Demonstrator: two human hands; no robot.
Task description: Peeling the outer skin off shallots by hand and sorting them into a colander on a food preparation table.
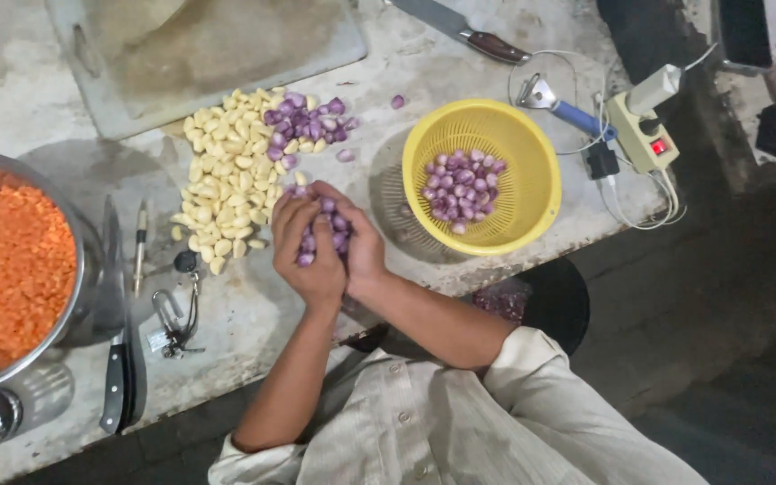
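My left hand (303, 256) and my right hand (363, 241) are cupped together at the counter's near edge. Between them they hold a heap of small purple shallots (323, 235). Just beyond the hands lies a pile of peeled garlic cloves (226, 180), with more purple shallots (309, 121) at its far right end. To the right of my hands stands a yellow colander (532, 162) with a layer of purple shallots (462, 189) in its bottom. A few single shallots lie loose on the counter between the pile and the colander.
A large metal bowl (92, 269) of orange lentils stands at the left. Beside it lie a black-handled knife (119, 377), a pen (141, 242) and keys (177, 319). At the back are a grey cutting board (217, 45), another knife (464, 31), a blue-handled peeler (559, 103) and a power strip (641, 133).
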